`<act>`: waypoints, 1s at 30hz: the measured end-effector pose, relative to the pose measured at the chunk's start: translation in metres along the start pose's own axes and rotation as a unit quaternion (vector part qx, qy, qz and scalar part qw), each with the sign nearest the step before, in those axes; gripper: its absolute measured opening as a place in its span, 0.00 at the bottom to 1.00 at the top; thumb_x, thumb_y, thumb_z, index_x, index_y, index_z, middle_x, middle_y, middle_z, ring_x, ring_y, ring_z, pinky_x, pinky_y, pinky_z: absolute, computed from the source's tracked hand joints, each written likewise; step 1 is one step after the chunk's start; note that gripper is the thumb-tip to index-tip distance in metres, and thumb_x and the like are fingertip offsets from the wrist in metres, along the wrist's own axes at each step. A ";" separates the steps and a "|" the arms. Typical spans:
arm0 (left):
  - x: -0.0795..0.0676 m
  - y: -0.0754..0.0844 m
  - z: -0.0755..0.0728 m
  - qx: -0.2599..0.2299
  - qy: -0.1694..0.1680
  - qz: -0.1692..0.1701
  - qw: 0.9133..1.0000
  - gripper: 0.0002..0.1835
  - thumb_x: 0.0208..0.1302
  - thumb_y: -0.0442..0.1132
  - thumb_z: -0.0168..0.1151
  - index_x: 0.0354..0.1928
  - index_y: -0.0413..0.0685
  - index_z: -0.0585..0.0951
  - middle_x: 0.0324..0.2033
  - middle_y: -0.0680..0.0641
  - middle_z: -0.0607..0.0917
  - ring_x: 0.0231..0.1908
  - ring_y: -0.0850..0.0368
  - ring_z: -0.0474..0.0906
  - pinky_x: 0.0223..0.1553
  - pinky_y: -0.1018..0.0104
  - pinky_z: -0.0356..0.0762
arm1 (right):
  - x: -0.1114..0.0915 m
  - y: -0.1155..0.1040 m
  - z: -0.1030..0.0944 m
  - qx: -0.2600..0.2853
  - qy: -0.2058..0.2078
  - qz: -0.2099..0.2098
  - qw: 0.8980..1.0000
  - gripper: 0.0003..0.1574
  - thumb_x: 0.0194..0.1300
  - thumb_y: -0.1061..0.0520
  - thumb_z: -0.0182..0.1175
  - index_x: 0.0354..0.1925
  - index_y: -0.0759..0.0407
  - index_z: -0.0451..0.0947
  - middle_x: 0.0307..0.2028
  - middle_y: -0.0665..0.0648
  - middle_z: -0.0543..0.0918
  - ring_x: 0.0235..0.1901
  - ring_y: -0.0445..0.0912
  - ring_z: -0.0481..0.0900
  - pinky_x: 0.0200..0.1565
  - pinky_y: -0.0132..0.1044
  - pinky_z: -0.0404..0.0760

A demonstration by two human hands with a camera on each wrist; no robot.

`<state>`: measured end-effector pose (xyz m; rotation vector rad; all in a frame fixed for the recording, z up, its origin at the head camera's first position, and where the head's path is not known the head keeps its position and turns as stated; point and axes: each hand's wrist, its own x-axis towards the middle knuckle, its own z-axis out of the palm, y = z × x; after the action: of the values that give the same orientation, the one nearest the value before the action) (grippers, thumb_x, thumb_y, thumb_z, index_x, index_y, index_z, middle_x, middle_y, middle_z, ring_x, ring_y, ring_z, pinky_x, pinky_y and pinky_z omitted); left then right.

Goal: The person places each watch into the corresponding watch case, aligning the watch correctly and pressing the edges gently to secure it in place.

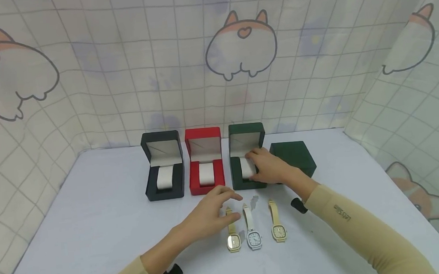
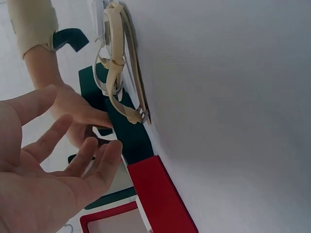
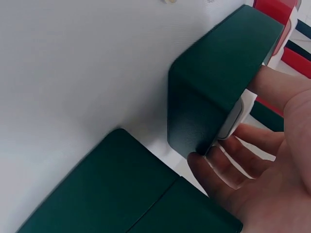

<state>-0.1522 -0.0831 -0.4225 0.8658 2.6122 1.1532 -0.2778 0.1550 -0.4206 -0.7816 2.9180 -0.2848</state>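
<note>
My right hand (image 1: 270, 166) is at the open green watch box (image 1: 245, 131). Its thumb and fingers pinch the white cushion (image 1: 247, 167) inside; in the right wrist view the cushion (image 3: 245, 109) shows between them, partly hidden by the box wall. My left hand (image 1: 209, 213) hovers with spread, loosely bent fingers and nothing in them. It is just over the strap of a gold watch (image 1: 233, 241). Beside that lie a white watch (image 1: 254, 239) and a second gold watch (image 1: 279, 232), straps pointing toward the boxes.
An open red box (image 1: 202, 132) and an open black box (image 1: 160, 136), each with a white cushion, stand left of the green one. A closed green box (image 1: 293, 155) sits to its right, under my right forearm. Behind the white table (image 1: 92, 198) hangs a patterned curtain (image 1: 185, 101).
</note>
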 end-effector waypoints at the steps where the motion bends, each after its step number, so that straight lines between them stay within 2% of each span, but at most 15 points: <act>1: 0.000 0.000 0.000 0.000 0.000 0.000 1.000 0.20 0.69 0.42 0.69 0.61 0.50 0.81 0.61 0.49 0.76 0.62 0.52 0.71 0.63 0.49 0.74 | 0.000 0.000 0.000 -0.001 -0.001 0.002 1.000 0.44 0.62 0.50 0.75 0.70 0.65 0.69 0.65 0.66 0.73 0.59 0.57 0.72 0.61 0.51 0.78; 19: -0.004 -0.001 0.007 0.014 -0.001 -0.006 1.000 0.20 0.68 0.40 0.70 0.60 0.49 0.82 0.58 0.49 0.76 0.61 0.51 0.71 0.63 0.50 0.74 | 0.005 -0.003 0.000 -0.004 -0.009 0.008 1.000 0.44 0.59 0.52 0.76 0.68 0.64 0.71 0.63 0.67 0.71 0.59 0.59 0.68 0.56 0.54 0.80; 25: -0.006 -0.002 0.012 0.023 0.011 0.002 1.000 0.21 0.66 0.38 0.71 0.59 0.46 0.82 0.57 0.45 0.76 0.60 0.48 0.70 0.61 0.47 0.74 | 0.002 -0.003 -0.001 0.001 0.000 -0.004 1.000 0.43 0.59 0.54 0.75 0.68 0.64 0.70 0.63 0.68 0.70 0.59 0.61 0.68 0.56 0.56 0.80; 30: -0.008 -0.003 0.018 0.027 0.012 -0.012 0.999 0.23 0.65 0.38 0.72 0.61 0.44 0.80 0.60 0.44 0.75 0.62 0.47 0.69 0.62 0.47 0.74 | 0.002 -0.003 -0.001 -0.003 0.004 -0.015 1.000 0.44 0.60 0.54 0.73 0.68 0.66 0.66 0.64 0.70 0.69 0.59 0.61 0.68 0.57 0.56 0.79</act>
<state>-0.1403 -0.0781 -0.4373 0.8339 2.6773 1.0999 -0.2779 0.1518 -0.4188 -0.8272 2.9189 -0.2815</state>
